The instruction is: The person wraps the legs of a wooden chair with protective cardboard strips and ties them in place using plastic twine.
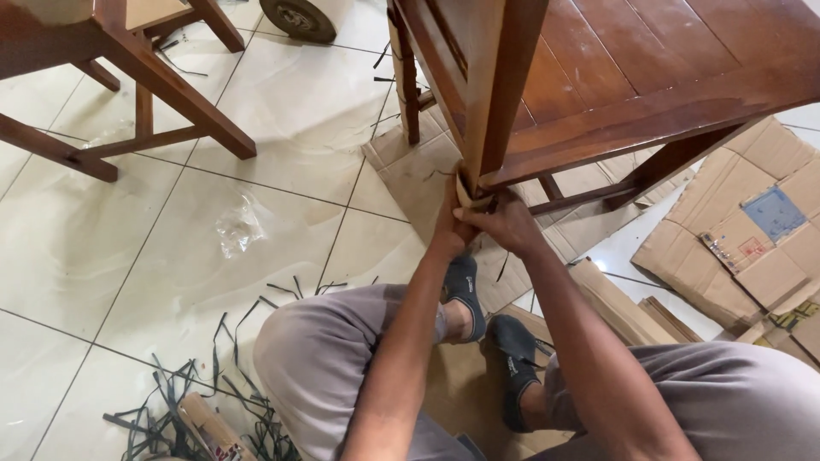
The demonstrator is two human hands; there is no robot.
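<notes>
Both hands are together at the bottom of a chair leg (504,85). Left hand (450,224) and right hand (510,224) are touching each other, fingers closed on a tan strip of cardboard wrap (468,195) that goes round the foot of the leg. The wrap sits right where the leg meets the floor side of the chair frame, just above the hands. The chair (649,77) is dark red-brown wood, tilted toward the camera, seat panel showing at upper right. Below the hands the person squats, grey trousers (333,358), both feet in dark slip-on shoes (465,294) standing on flattened cardboard sheets (410,171) that run under the chair. More flattened boxes (752,230) lie to the right, well apart from the hands. Left of the knees, a scatter of cut black plastic straps (171,401) on the white tile floor (102,248), with a small cardboard tube (209,431) among them. A crumpled bit of clear plastic film (239,226) lies further up on the tiles. A second wooden chair (128,68) stands at upper left, and a small wheel (299,19) shows at the top edge.
</notes>
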